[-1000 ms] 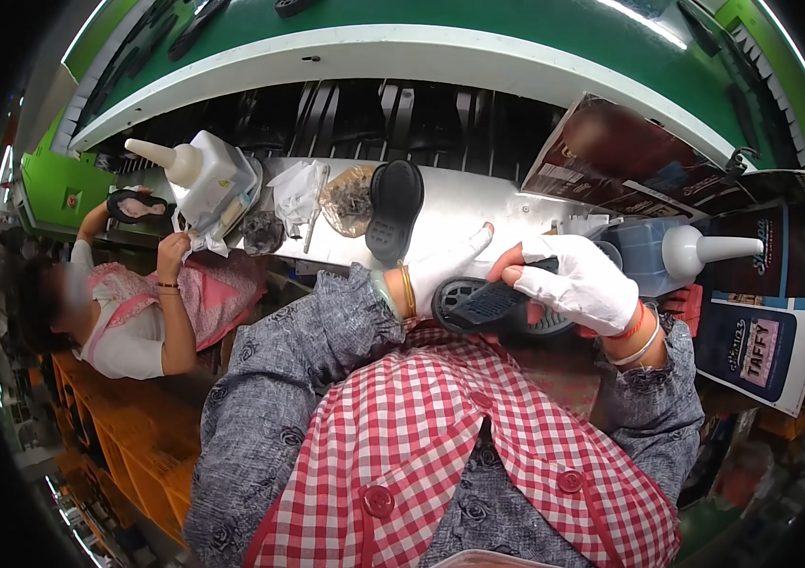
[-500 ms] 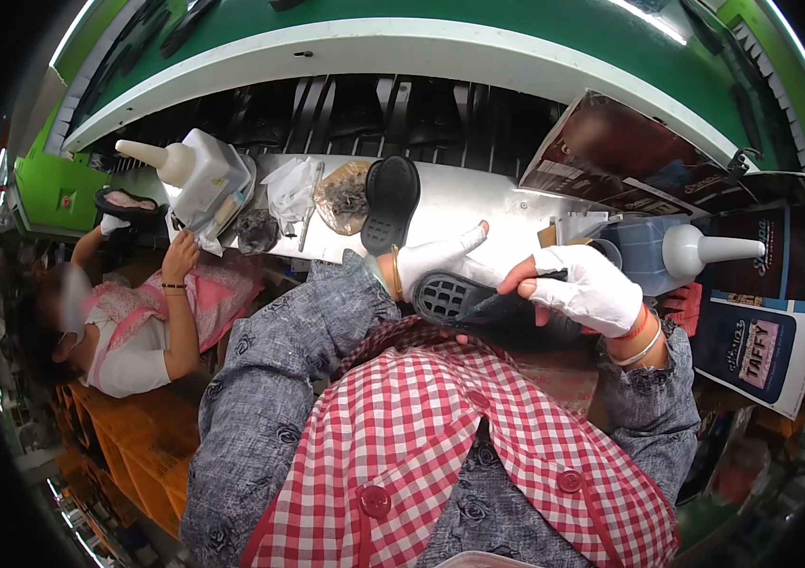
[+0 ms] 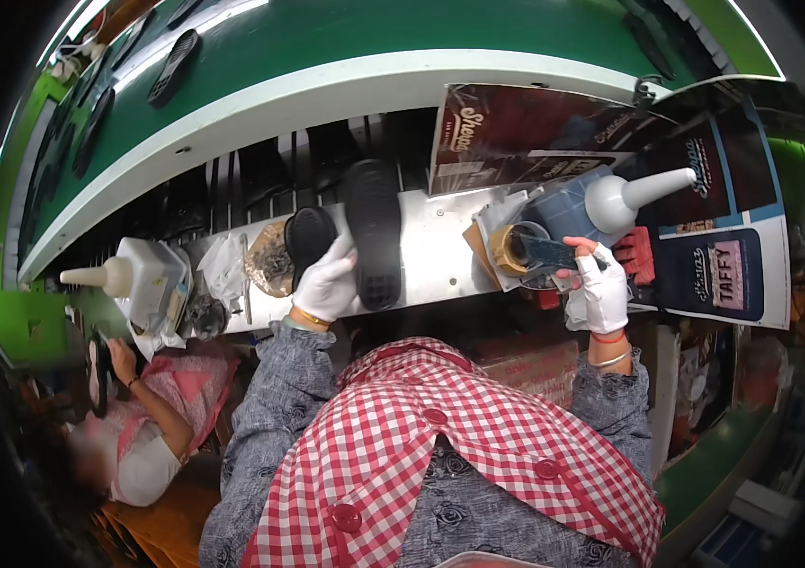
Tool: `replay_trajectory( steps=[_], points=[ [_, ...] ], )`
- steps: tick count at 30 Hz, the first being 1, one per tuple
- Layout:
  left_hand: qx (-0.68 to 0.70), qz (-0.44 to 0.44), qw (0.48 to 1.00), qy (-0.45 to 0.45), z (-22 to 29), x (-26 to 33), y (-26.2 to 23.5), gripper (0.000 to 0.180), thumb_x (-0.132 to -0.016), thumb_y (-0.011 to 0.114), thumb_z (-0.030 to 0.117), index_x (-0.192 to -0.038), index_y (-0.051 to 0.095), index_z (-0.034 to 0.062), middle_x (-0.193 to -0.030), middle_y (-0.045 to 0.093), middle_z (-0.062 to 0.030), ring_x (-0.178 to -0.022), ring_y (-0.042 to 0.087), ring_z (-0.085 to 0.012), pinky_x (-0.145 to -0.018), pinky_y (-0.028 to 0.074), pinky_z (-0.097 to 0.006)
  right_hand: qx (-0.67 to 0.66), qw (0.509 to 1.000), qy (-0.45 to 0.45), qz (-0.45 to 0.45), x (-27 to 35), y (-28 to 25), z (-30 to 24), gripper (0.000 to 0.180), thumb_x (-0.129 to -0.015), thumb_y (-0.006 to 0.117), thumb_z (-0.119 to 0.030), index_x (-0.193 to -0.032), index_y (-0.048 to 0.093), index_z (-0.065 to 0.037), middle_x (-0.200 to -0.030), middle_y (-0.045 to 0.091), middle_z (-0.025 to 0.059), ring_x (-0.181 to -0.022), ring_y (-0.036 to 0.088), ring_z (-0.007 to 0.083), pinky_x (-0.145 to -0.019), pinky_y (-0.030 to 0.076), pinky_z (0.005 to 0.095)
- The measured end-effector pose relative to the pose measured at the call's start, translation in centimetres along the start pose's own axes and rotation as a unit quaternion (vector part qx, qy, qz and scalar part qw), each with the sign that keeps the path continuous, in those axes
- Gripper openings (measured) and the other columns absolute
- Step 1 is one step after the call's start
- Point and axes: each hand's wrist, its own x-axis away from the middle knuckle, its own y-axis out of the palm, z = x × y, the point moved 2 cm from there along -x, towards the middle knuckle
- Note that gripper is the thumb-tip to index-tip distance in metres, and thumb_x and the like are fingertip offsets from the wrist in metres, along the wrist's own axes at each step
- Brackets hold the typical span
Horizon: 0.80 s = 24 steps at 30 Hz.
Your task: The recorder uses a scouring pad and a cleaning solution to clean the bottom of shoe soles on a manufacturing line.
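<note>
A black sole (image 3: 373,232) is lain lengthwise on the white bench (image 3: 436,256), tread up, with its far end reaching toward the dark slots under the green conveyor (image 3: 327,47). The left hand (image 3: 327,282), in a white glove, is rested against the near left edge of this sole, the fingers curled loosely and touching its side; a firm grip cannot be made out. A second, smaller sole (image 3: 308,239) is seen just beside the hand, on its far left, partly over a round brownish pad (image 3: 265,270).

The right hand (image 3: 601,289), also gloved, is closed around a dark brush (image 3: 554,254), held between thumb and fingers. The brush is pointed left into an open glue tin (image 3: 509,251) standing on the right part of the bench. Behind the tin a bluish bottle (image 3: 578,208) with a white cone nozzle is lain on its side, the nozzle pointing right.

At the left end of the bench a white bottle (image 3: 133,279) with a similar nozzle is set among crumpled plastic. Below it another person (image 3: 152,426) is seated, one hand raised.
</note>
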Motion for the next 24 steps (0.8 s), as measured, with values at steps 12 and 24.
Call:
replay_trajectory(
  steps=[12, 24],
  points=[
    [0.186, 0.246, 0.932, -0.189, -9.7, 1.6, -5.8, 0.059, -0.097, 0.023, 0.054, -0.123, 0.052, 0.0094, -0.114, 0.058, -0.0143, -0.102, 0.057, -0.0352, -0.073, 0.048, -0.041, 0.118, 0.992, 0.01, 0.053, -2.4, -0.7, 8.0, 0.02, -0.091, 0.062, -0.02, -0.105, 0.067, -0.006, -0.085, 0.064, -0.0014, -0.063, 0.058, 0.0063, -0.057, 0.047, 0.0199],
    [0.168, 0.129, 0.969, -0.123, -6.2, 1.7, 0.1, 0.054, -0.095, 0.034, 0.052, -0.125, 0.05, 0.0087, -0.113, 0.058, -0.0132, -0.098, 0.059, -0.0318, -0.067, 0.052, -0.04, -0.19, 0.975, 0.11, 0.006, -0.6, 1.0, 8.5, 0.027, -0.095, 0.05, -0.02, -0.108, 0.058, 0.002, -0.089, 0.064, 0.0103, -0.06, 0.062, 0.0131, -0.041, 0.039, 0.0193]
  ],
)
